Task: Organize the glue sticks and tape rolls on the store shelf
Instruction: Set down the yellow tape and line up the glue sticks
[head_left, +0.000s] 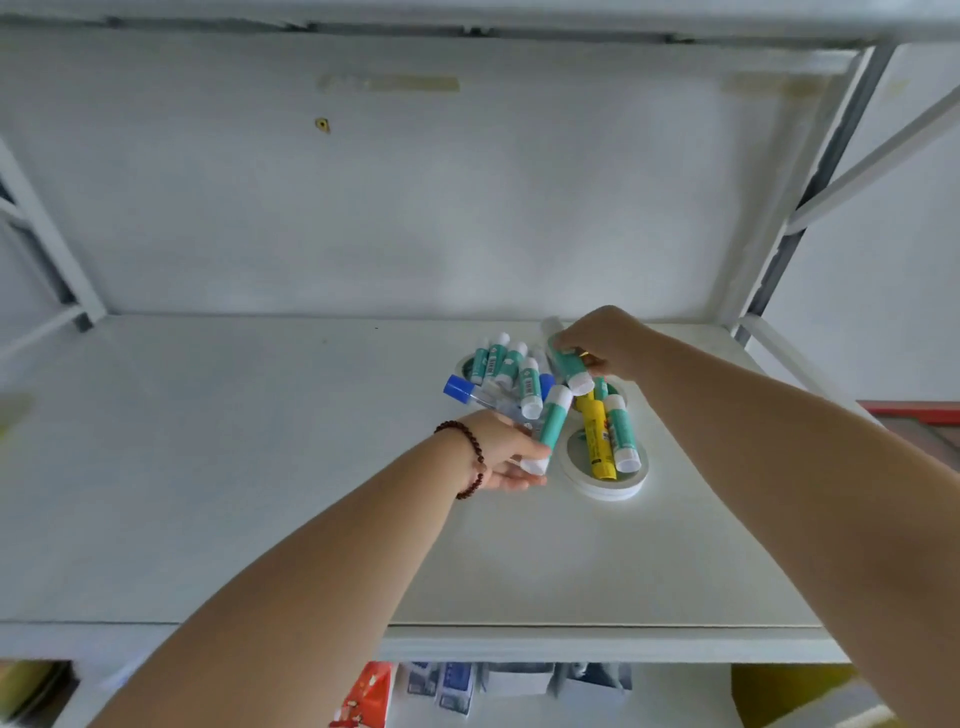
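Both hands are in the heap at the far right of the white shelf, each taking one glue stick so the jumble can be thinned from two sides at once. The left hand, with a bead bracelet on the wrist, has its fingers closed round the lower end of a teal glue stick that leans up and away from it; holding it near the base probably lets it be lifted clear of the sticks lying under its top end. The right hand comes down from above and pinches another teal stick across its body, cap end pointing near, so neither hand is spread or empty.

The pile itself sits between and just behind the hands: several teal sticks with white caps lie on their sides against one another, along with a clear tube with a blue cap pointing left. They look tipped out rather than set down, which is why no two lie in line.

Nearer and to the right, a white tape roll lies flat, and a yellow stick and one more teal stick rest across its hole. At least one more roll seems to lie under the heap, though it is mostly hidden.

The left and near parts of the shelf are bare, so that seems the likely place for tidy rows. By my reckoning the sorting is at an early stage, with most sticks yet to be lifted off the tape
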